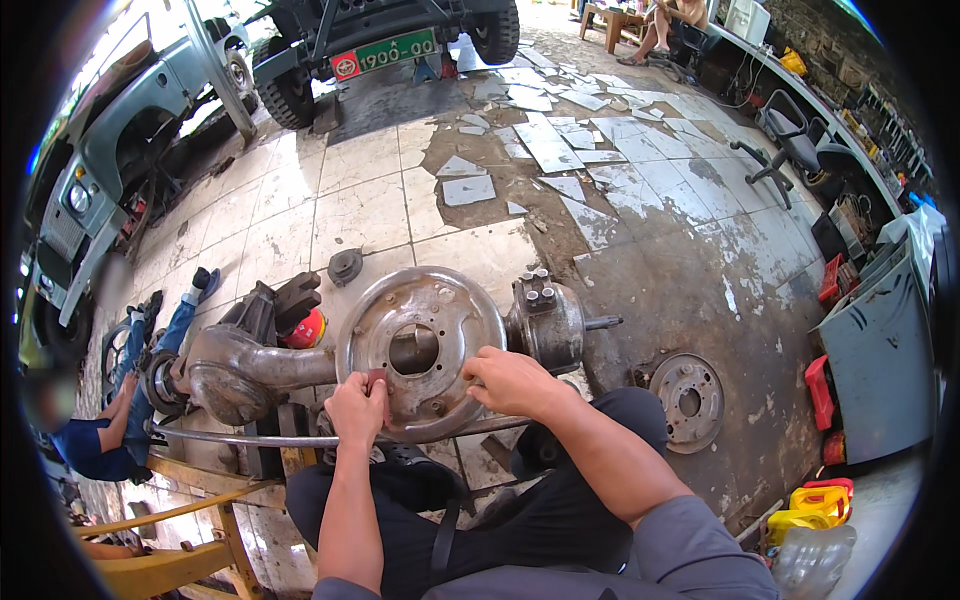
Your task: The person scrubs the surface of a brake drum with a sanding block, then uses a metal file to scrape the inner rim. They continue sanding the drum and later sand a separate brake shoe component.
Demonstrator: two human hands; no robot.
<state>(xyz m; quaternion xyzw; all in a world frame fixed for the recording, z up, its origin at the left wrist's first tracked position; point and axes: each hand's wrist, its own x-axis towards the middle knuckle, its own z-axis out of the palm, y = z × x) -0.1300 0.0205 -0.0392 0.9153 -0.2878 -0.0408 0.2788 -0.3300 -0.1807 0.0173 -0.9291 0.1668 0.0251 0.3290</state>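
Note:
A round, worn metal backing plate [462,300] with a large centre hole stands tilted before me, in front of an axle housing [240,370]. My left hand [355,408] is closed at the plate's lower left, pinching a reddish-brown piece that looks like sandpaper [378,385] against the face. On the plate's right side, my right hand [508,381] has its fingers curled together near the rim. What those fingers hold, if anything, is hidden. Just beyond that hand sits a metal hub with bolts and a shaft [553,320].
A second backing plate [705,385] lies on the floor at right. A metal rod [250,438] crosses below the axle housing, by a yellow frame [170,570]. Another person [110,435] sits at left. Broken tiles [545,145], vehicles [385,30] and yellow jugs [815,510] stand around.

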